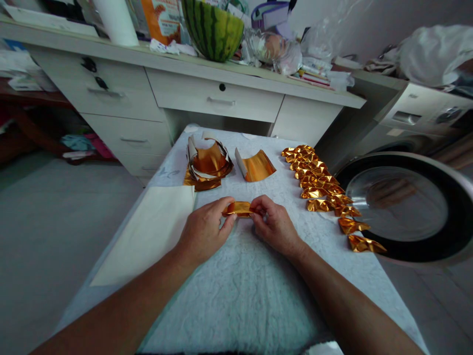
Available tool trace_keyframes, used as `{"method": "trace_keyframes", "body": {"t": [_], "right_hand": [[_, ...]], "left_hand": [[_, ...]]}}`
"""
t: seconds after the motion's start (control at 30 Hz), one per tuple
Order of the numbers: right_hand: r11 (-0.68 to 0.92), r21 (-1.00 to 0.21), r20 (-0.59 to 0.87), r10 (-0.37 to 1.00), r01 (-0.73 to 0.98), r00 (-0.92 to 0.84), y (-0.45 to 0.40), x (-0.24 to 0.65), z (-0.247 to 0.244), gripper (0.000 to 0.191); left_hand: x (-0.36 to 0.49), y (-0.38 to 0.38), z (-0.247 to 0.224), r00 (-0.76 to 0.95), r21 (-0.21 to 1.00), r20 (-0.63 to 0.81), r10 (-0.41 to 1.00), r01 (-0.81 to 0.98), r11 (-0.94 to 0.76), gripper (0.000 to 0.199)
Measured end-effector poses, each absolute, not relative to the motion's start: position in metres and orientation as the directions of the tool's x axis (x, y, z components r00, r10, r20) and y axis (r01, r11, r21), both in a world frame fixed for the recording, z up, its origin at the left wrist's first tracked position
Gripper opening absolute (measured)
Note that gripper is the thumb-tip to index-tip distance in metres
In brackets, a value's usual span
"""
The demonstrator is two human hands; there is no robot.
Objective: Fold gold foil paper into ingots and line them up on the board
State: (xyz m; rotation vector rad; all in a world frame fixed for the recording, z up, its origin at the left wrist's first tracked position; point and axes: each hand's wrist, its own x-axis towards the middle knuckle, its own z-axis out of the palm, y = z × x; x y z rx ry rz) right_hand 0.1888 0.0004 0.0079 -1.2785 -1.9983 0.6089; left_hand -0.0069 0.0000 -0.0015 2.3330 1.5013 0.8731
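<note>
A narrow folded piece of gold foil paper (242, 209) is stretched between my two hands, just above the cloth-covered table (236, 296). My left hand (207, 228) pinches its left end between thumb and fingers. At the other end, my right hand (275, 224) grips the foil with curled fingertips. Beyond my hands lies a single curved gold foil sheet (259, 166) with a pale underside. To its left sits a stack of curled gold foil sheets (210, 165). Several folded gold foil pieces (314, 177) are lined up in overlapping rows along the table's right side.
A cream sheet (148, 231) covers the table's left part. Close on the right is an open round washing machine door (402, 204). Behind the table stands a white drawer counter (218, 98) carrying a cut watermelon (214, 29), a paper roll (117, 22) and plastic bags.
</note>
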Motion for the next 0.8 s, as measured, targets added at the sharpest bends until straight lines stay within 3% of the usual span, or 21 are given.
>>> {"method": "trace_keyframes", "body": {"t": [0.3,0.53,0.8], "right_hand": [[0.362,-0.662,0.276,0.932,0.656,-0.236,0.0002,0.1887,0.0024,0.021],[0.357,-0.647,0.263,0.934,0.673,-0.242,-0.0013,0.1869,0.0059,0.007],[0.357,-0.636,0.248,0.934,0.684,-0.257,-0.0029,0.1845,0.0070,0.005]], "left_hand": [[-0.0060,0.0031,-0.0055,0.334,0.431,0.308,0.891,0.786,-0.443,0.027],[-0.0053,0.0033,-0.0038,0.342,0.435,0.282,0.896,0.787,-0.438,0.027],[-0.0045,0.0033,-0.0041,0.350,0.410,0.250,0.903,0.807,-0.426,0.027]]}}
